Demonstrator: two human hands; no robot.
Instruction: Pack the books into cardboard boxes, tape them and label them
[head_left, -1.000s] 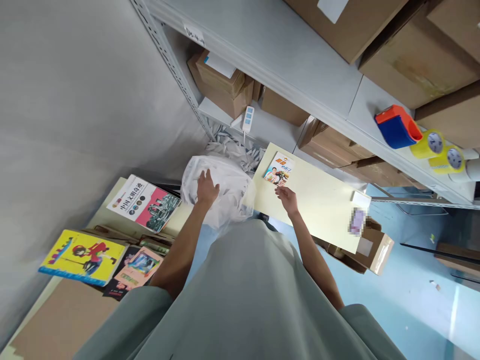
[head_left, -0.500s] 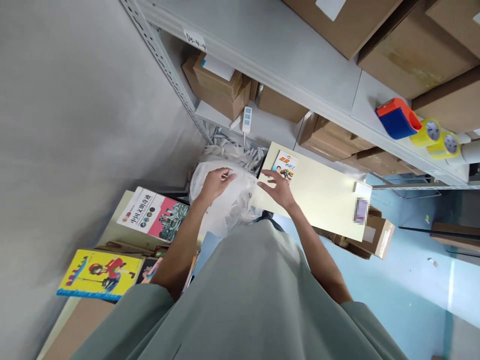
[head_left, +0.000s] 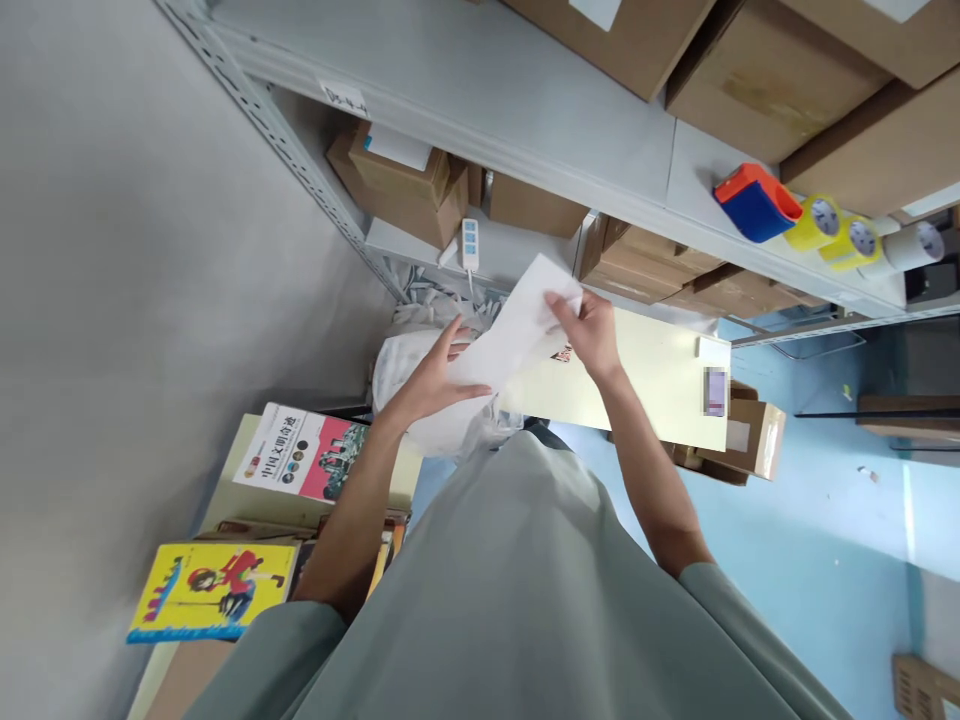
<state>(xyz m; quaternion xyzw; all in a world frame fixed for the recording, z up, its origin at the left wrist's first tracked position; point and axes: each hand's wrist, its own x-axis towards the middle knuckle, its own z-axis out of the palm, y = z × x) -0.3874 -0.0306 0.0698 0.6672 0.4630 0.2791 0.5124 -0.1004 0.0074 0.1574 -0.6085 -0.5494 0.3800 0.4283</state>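
A long white sheet of paper (head_left: 517, 325) slants above the pale yellow tabletop (head_left: 645, 380) and the white plastic bag (head_left: 390, 370). My right hand (head_left: 598, 335) grips its upper right end, thumb on top and fingers behind. My left hand (head_left: 431, 383) is at the lower left part of the sheet, fingers and thumb spread apart; whether it touches the paper I cannot tell. Beneath the sheet, a booklet (head_left: 562, 354) on the tabletop is mostly hidden, with only a small red and dark patch showing.
Shredded paper strips (head_left: 427, 305) lie behind the bag. A power strip (head_left: 470, 245) rests on the lower shelf. The upper shelf bears a tape dispenser (head_left: 757, 203) and tape rolls (head_left: 817, 222). At left are a pink-and-white book (head_left: 300, 450) and a yellow book (head_left: 214, 590).
My right hand, empty before, now holds a white paper sheet that covers most of the booklet. My left hand has spread its fingers. The view has shifted slightly.
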